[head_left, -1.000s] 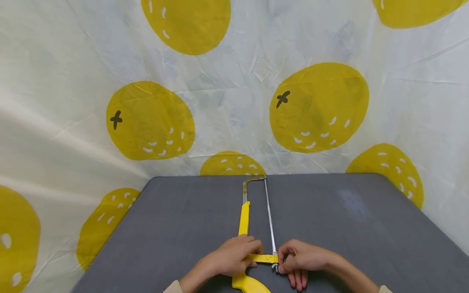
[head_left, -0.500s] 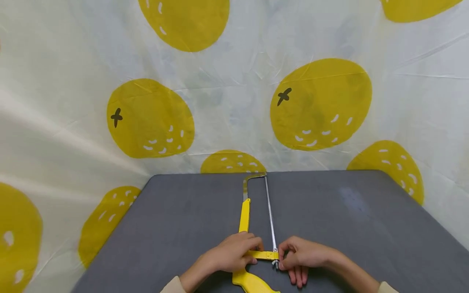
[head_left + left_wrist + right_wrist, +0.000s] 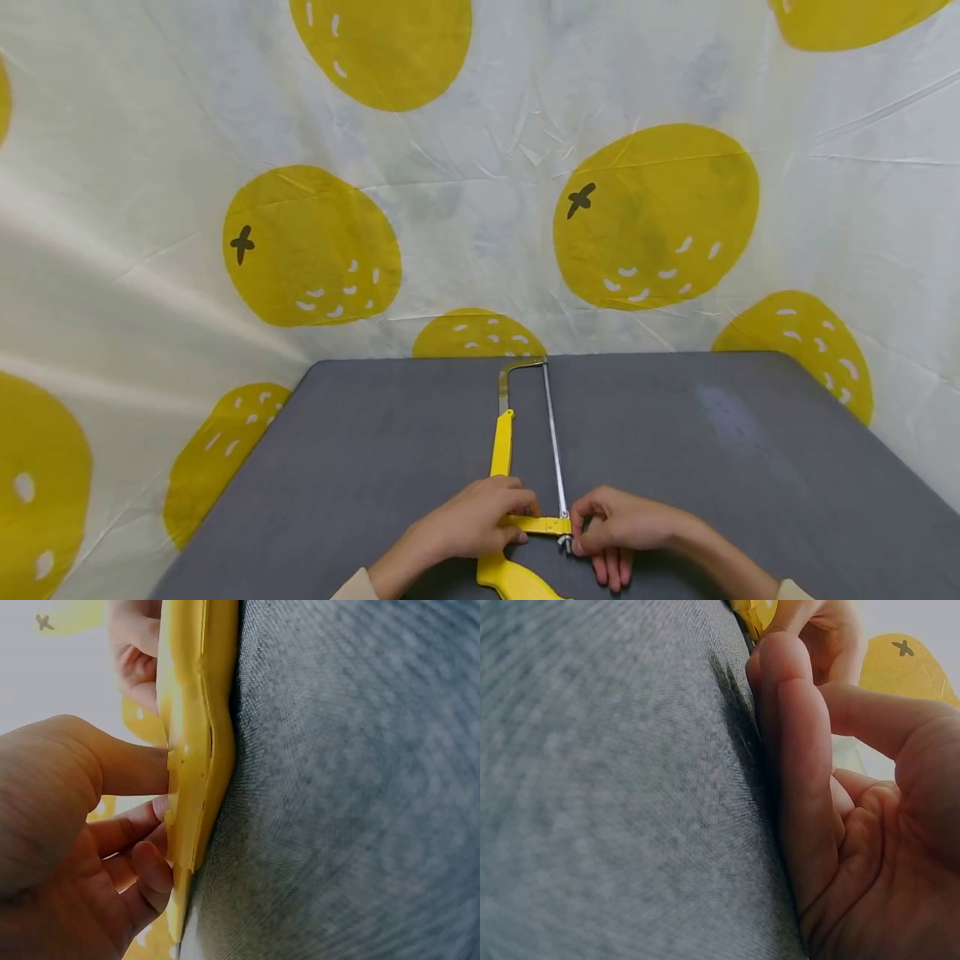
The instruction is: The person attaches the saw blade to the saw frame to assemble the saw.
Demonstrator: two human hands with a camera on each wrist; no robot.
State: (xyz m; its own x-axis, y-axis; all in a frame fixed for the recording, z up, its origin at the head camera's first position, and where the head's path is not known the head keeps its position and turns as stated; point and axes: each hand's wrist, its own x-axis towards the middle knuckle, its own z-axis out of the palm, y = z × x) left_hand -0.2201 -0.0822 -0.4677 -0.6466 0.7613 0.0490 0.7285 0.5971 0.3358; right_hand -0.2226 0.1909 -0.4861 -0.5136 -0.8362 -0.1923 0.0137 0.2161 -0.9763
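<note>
A hacksaw (image 3: 501, 450) with a yellow frame and handle lies flat on the grey table, its silver blade (image 3: 553, 442) on the right side. My left hand (image 3: 476, 518) grips the frame where the yellow crosspiece (image 3: 536, 524) meets the handle (image 3: 517, 581). In the left wrist view, the thumb and fingers hold the edge of the yellow handle (image 3: 196, 742). A metal wing nut (image 3: 564, 543) sits at the near end of the blade. My right hand (image 3: 618, 525) pinches at this nut with thumb and index finger; its other fingers rest on the cloth, hiding the nut in the right wrist view.
The table (image 3: 390, 433) has a grey cloth surface with a pale patch (image 3: 727, 414) at right. Behind it and along the sides hangs a white curtain (image 3: 480, 233) printed with large yellow fruit. The saw's far end reaches the table's back edge.
The view shifts slightly with the head. Both hands stay at the same places on the hacksaw, and the saw keeps its position on the table.
</note>
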